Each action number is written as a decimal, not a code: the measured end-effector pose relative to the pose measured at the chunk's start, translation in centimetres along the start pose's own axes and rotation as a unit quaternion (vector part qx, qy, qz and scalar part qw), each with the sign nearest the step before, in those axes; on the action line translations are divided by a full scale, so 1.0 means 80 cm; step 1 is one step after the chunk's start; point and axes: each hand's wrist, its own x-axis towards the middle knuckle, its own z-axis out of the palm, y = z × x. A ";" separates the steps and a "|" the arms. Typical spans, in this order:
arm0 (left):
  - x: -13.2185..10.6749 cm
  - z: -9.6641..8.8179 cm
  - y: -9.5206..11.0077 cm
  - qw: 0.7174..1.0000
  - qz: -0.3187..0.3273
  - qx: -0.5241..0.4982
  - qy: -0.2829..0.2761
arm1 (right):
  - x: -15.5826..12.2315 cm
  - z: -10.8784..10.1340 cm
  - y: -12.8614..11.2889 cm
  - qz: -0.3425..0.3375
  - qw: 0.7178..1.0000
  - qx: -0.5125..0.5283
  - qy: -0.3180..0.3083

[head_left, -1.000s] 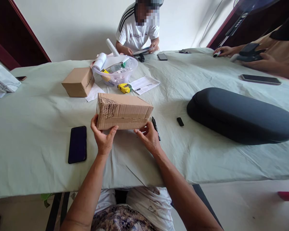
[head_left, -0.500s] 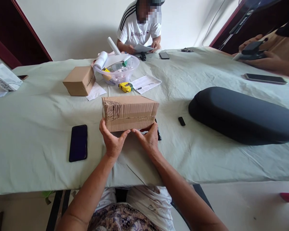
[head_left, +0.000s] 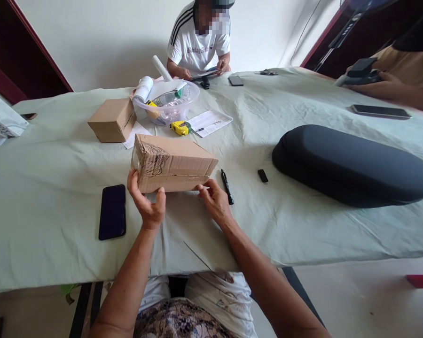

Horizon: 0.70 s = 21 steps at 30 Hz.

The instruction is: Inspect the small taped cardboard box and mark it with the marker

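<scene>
Between my two hands is a brown cardboard box (head_left: pixel 178 162), tilted, with dark pen scribbles at its left corner. My left hand (head_left: pixel 148 204) grips the box's left end, thumb on the front lower edge and fingers at the side. At the lower right corner, my right hand (head_left: pixel 214 199) pinches the box with thumb and fingers; part of those fingers is hidden. Just right of my right hand lies a black marker pen (head_left: pixel 227 187) on the cloth. A dark smartphone (head_left: pixel 112 212) lies to the left of my left hand.
A second cardboard box (head_left: pixel 109 121), a plastic basin (head_left: pixel 193 101) with rolls and a bottle, a yellow tape measure (head_left: pixel 180 127) and a printed paper (head_left: pixel 213 123) lie beyond. At right are a small black object (head_left: pixel 262 176) and a large dark case (head_left: pixel 352 164). Two other people sit around the table.
The box has shifted left and turned, its right end swinging nearer to me. Both hands moved with it, spreading apart, and the marker pen now shows fully. The person opposite lowered their paper.
</scene>
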 end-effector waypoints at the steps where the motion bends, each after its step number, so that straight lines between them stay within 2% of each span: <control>1: 0.003 -0.002 0.000 1.000 0.010 -0.006 0.007 | 0.000 0.001 0.000 -0.005 1.000 -0.018 -0.018; 4: 0.008 -0.004 0.002 0.999 0.022 -0.030 0.020 | 0.000 0.004 0.001 -0.011 0.997 -0.061 -0.041; 6: 0.010 -0.005 0.006 0.999 0.021 -0.037 0.024 | 0.001 0.005 0.004 -0.007 0.997 -0.076 -0.029; 9: 0.013 -0.005 0.014 0.999 0.020 -0.020 0.035 | 0.003 0.003 0.007 -0.007 0.997 -0.069 0.020; 11: 0.016 -0.006 0.019 0.999 0.023 -0.007 0.045 | 0.004 0.000 0.009 -0.012 0.996 -0.043 0.073; 13: 0.018 -0.007 0.022 0.998 0.030 -0.010 0.048 | 0.004 -0.005 0.008 -0.019 0.992 -0.011 0.126; 15: 0.019 -0.007 0.024 0.998 0.041 -0.025 0.048 | 0.004 -0.010 0.004 -0.034 0.988 0.017 0.153; 18: 0.020 -0.008 0.021 0.997 0.047 -0.039 0.051 | 0.002 -0.014 -0.002 -0.075 0.989 0.026 0.129; 21: 0.020 -0.006 0.013 0.996 0.011 -0.065 0.064 | 0.001 -0.014 -0.005 -0.099 0.990 0.025 0.096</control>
